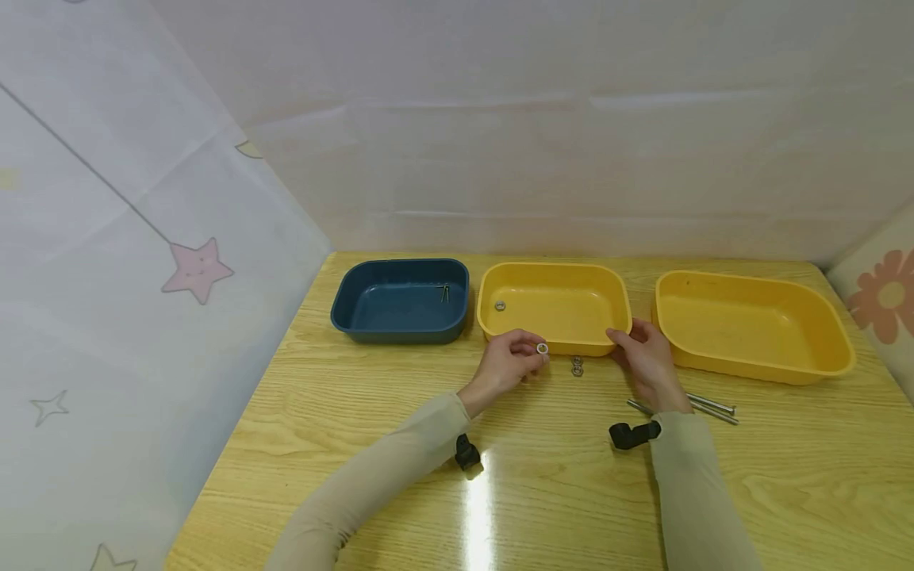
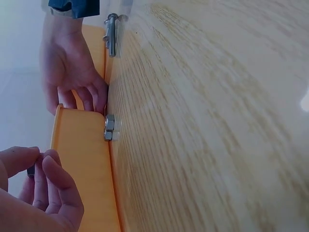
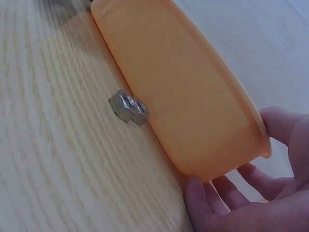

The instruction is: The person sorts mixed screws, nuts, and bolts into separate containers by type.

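My left hand (image 1: 505, 363) pinches a metal nut (image 1: 542, 349) between thumb and fingers, just in front of the middle yellow bin (image 1: 560, 305). In the left wrist view the nut shows as a small dark piece (image 2: 31, 171) at the fingertips. My right hand (image 1: 648, 365) grips the bin's front right corner, the thumb on the rim and the fingers against the outer wall. One nut (image 1: 500, 305) lies inside this bin, toward its left end. Two more nuts (image 3: 129, 107) sit on the table against its front wall.
To the left stands a blue bin (image 1: 382, 313) holding a few thin brass-coloured pieces (image 1: 444, 293). A larger yellow bin (image 1: 750, 325) is at the right. Several long bolts (image 1: 710, 407) lie on the wooden table (image 1: 557, 484) beside my right wrist. A wall rises behind the bins.
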Demonstrator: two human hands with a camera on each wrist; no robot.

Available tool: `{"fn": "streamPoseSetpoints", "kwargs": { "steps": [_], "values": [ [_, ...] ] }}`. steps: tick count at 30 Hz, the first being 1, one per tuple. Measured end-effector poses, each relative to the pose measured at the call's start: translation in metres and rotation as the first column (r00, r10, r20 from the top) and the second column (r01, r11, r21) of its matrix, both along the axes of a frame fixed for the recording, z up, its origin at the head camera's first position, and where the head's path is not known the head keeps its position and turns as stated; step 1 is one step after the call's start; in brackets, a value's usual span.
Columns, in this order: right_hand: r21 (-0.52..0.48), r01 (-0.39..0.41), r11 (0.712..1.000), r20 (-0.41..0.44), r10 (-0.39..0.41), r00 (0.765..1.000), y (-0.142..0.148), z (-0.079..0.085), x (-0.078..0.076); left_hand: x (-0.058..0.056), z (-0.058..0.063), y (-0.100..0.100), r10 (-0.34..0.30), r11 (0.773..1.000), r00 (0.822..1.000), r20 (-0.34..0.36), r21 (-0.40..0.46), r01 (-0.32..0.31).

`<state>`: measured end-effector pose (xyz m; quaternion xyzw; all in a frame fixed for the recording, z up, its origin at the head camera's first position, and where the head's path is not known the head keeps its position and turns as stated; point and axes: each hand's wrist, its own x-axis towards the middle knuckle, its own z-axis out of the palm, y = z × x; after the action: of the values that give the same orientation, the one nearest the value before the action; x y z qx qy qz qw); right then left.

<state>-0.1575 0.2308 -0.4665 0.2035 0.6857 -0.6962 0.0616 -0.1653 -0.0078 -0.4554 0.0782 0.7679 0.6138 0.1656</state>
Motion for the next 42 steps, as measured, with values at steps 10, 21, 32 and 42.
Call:
{"fn": "streamPoseSetpoints", "kwargs": {
  "steps": [10, 21, 32, 42],
  "values": [
    [0.022, -0.004, 1.000, 0.007, 0.004, 1.000, 0.001, 0.001, 0.001, -0.001, 0.003, -0.004, 0.036, 0.999, 0.999, 0.004, 0.036, -0.036],
    [0.004, -0.001, 1.000, 0.009, 0.001, 1.000, 0.002, 0.000, 0.000, -0.005, 0.001, -0.008, 0.079, 0.992, 0.996, 0.046, 0.096, -0.083],
    [0.015, -0.002, 1.000, 0.020, 0.002, 1.000, 0.001, 0.001, 0.000, -0.009, 0.002, -0.007, 0.109, 0.987, 0.990, 0.089, 0.107, -0.118],
    [0.003, -0.009, 1.000, 0.022, 0.009, 1.000, 0.000, 0.001, -0.001, -0.006, 0.022, -0.007, 0.118, 0.990, 0.983, 0.140, 0.055, -0.127]
  ]
}}
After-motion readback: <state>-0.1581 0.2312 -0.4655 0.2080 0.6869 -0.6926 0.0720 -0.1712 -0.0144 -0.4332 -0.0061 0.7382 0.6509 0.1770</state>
